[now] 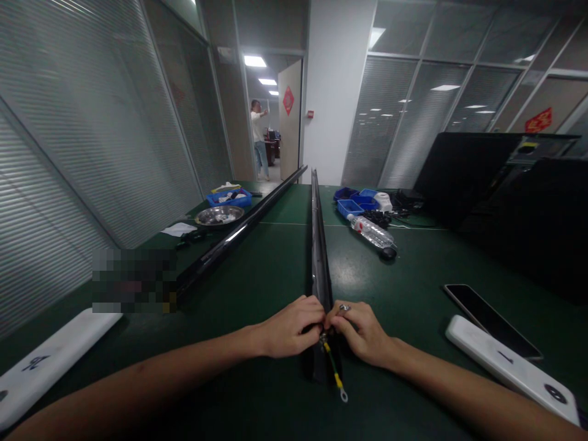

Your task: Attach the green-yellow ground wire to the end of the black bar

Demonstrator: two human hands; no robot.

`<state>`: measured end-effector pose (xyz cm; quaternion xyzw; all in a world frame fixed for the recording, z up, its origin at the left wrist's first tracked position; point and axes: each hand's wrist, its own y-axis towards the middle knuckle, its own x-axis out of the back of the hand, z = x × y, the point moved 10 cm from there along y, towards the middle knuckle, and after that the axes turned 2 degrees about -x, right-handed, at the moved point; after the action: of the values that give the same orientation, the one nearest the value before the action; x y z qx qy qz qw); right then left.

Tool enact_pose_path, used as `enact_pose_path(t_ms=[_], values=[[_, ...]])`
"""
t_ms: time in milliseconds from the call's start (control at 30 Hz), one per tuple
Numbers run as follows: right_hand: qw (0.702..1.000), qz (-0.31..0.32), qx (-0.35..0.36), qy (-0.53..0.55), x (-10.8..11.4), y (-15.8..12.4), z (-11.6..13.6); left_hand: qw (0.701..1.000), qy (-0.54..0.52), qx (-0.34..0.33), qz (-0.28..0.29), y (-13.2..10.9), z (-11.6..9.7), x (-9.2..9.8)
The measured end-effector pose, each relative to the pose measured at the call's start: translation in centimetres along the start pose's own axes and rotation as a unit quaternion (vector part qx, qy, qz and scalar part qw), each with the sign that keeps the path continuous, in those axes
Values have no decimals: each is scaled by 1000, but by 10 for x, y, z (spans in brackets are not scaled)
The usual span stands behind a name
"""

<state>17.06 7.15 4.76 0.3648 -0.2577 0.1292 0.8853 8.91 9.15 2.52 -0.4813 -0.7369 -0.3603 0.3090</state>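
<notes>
A long dark channel-shaped rail [319, 245] runs away from me down the middle of the green table. Both my hands meet over its near end. My left hand [291, 327] is closed, its curled fingers against the rail's left side. From the right, my right hand [361, 331], with a ring on one finger, pinches at the same spot; its fingertips hide what is between them. Just below the fingers a short yellow-green ground wire [333, 365] comes out and hangs toward me, ending in a bare ring terminal [343, 395].
A second dark glossy rail [239, 233] lies to the left. Farther off are a metal dish [219, 215], blue bins [350, 207] and a plastic bottle [372, 231]. At right are a phone [491, 318] and a white device [509, 364]; another white device [55, 367] is at left.
</notes>
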Motion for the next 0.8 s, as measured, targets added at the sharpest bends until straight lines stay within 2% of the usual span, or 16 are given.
enact_pose_path(t_ms=[500, 800], values=[[999, 22, 18, 33, -4, 0, 0, 1000, 4, -2, -4, 1, -2, 1], [1000, -24, 8, -2, 3, -3, 0, 1000, 8, 0, -3, 1, -1, 1]])
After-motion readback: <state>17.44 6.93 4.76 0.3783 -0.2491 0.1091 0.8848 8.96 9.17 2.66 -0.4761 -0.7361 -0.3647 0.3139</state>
